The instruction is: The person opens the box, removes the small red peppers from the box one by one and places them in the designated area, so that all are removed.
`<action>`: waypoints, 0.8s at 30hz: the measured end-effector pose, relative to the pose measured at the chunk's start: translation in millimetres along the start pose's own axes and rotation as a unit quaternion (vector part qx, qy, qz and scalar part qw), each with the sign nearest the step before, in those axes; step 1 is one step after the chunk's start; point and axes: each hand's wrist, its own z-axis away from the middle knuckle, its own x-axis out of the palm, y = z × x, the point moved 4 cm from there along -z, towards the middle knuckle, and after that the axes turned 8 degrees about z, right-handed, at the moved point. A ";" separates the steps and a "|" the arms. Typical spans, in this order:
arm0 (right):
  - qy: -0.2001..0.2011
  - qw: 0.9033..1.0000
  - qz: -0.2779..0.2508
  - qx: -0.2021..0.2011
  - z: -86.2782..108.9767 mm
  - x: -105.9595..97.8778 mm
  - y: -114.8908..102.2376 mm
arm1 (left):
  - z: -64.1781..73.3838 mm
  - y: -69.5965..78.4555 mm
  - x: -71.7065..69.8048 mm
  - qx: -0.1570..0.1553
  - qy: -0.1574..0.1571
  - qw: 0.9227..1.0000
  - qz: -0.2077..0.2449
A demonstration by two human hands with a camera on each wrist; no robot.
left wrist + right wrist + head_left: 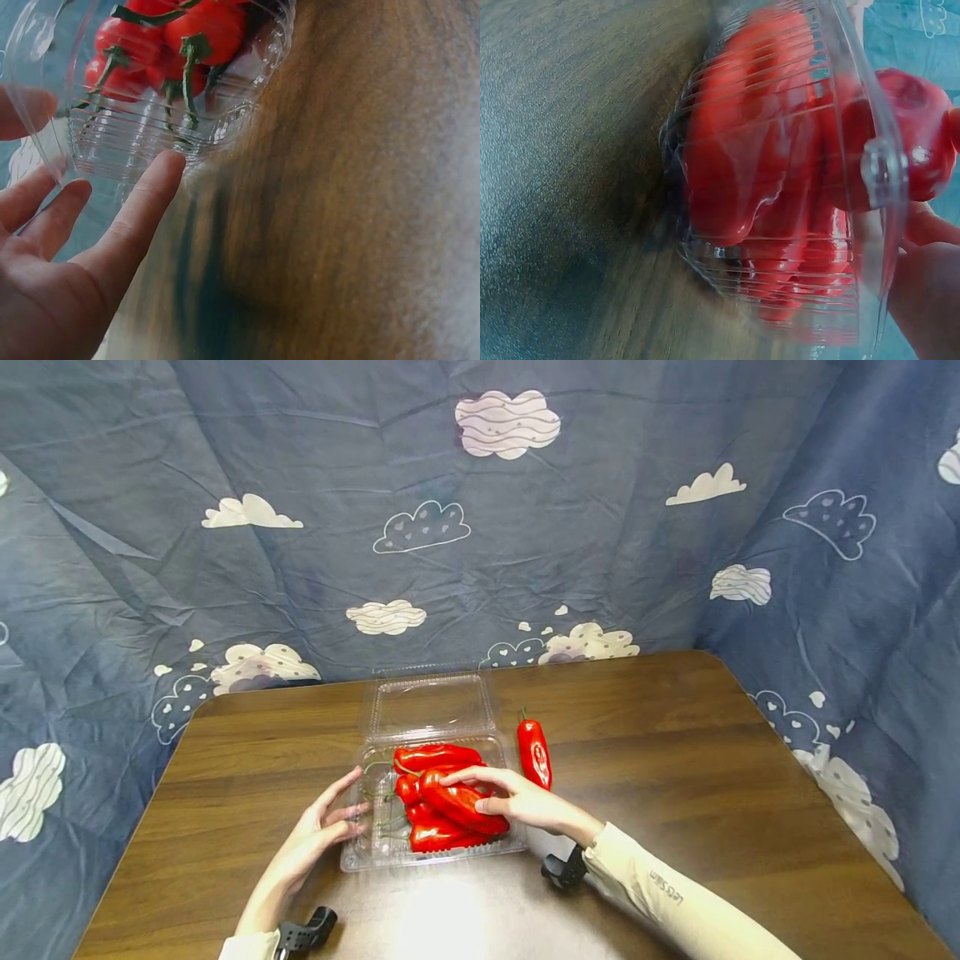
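Note:
A clear plastic clamshell box [358, 861] lies on the table, its lid folded back, with several long red peppers [442, 838] inside. My right hand [528, 803] grips the topmost red pepper [448, 795], which slants across the others with its stem to the left. In the right wrist view that pepper [919, 142] bulges above the box's rim, between thumb and finger. Around the box's left side my left hand [318, 831] has its fingers spread. The left wrist view has a fingertip [166, 163] right at the ribbed wall, near the green stems [191, 82].
The lid [431, 706] lies back toward the cloth. Just right of the box, one more red pepper [535, 756] with a pale label is on the wooden table [675, 760]. A blue cloud-print curtain [315, 568] hangs along the table's far edge and sides.

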 end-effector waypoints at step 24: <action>0.204 0.976 -0.068 0.010 37.5 -69.1 23.6 | 0.2 3.1 2.3 -0.013 0.004 1.000 -0.003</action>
